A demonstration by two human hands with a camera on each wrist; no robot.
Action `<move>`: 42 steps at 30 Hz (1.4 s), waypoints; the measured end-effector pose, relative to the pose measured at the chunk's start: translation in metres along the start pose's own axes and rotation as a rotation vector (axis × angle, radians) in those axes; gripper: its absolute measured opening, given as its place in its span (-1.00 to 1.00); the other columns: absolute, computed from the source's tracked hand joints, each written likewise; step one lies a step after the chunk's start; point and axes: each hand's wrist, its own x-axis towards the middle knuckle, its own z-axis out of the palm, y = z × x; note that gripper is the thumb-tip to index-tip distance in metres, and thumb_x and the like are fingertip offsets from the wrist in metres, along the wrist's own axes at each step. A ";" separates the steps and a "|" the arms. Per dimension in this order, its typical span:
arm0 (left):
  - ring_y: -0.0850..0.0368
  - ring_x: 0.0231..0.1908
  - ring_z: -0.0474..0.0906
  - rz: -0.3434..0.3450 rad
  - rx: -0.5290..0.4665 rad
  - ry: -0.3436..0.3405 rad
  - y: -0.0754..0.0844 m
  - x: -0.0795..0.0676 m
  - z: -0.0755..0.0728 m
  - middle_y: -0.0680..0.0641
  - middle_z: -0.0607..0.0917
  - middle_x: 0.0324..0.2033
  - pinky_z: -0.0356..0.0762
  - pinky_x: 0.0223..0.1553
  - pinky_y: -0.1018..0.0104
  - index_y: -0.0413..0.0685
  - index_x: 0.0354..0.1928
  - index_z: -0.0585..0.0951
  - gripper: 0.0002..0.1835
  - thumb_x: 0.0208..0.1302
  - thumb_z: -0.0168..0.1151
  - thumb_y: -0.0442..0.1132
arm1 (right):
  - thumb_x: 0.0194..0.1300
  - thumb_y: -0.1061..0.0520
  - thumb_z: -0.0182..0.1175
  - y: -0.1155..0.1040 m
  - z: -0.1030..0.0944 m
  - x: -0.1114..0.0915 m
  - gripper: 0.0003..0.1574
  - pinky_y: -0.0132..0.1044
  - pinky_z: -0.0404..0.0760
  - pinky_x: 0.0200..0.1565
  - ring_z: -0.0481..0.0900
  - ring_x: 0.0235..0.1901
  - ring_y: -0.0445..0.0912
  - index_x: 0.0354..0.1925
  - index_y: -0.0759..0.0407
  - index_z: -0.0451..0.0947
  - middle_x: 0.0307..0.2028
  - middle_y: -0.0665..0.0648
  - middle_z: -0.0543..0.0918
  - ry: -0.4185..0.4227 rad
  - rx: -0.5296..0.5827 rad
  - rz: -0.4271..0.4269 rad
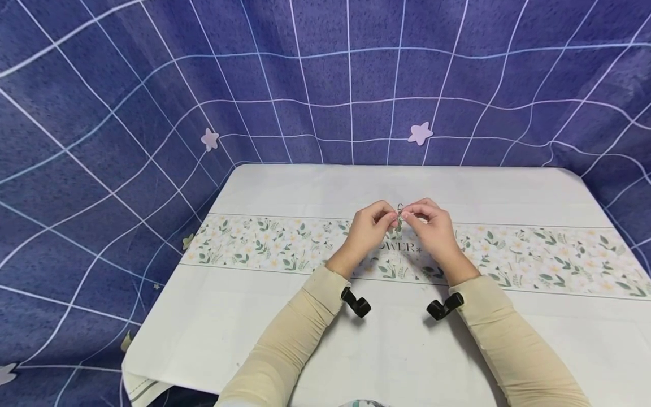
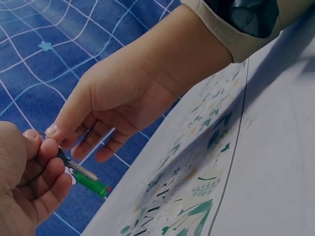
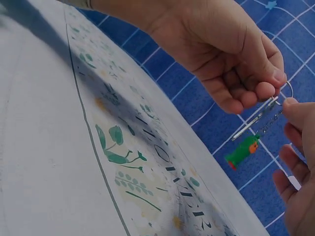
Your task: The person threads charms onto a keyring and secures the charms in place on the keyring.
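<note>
Above the table's printed band, both hands meet at a small metal key ring (image 1: 400, 207). My left hand (image 1: 367, 226) pinches the ring near the key's head between thumb and forefinger. On the other side, my right hand (image 1: 432, 226) pinches the ring between thumb and fingers, its other fingers loosely bent. A silver key (image 3: 253, 120) hangs from it; in the left wrist view the key's head (image 2: 63, 156) looks dark. Beside the key, a green charm (image 3: 242, 151) with an orange patch dangles on a short chain (image 3: 269, 123). Fingertips hide part of the ring.
A white table (image 1: 285, 189) carries a floral band (image 1: 274, 243) with lettering across its middle. Blue gridded curtains (image 1: 325, 73) with pale stars stand behind and left of it. Black wrist cameras (image 1: 358, 305) sit on both cuffs.
</note>
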 end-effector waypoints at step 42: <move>0.05 -0.25 0.69 0.042 -0.065 0.013 -0.005 0.001 0.004 -0.08 0.74 -0.36 0.62 -0.26 0.37 -0.12 -0.23 0.60 -0.83 0.51 0.14 -0.19 | 0.29 0.37 0.33 0.025 0.003 0.007 -0.85 -0.48 0.53 0.13 0.58 -0.01 -0.30 -0.20 0.51 0.67 0.01 0.38 0.66 0.057 0.083 0.020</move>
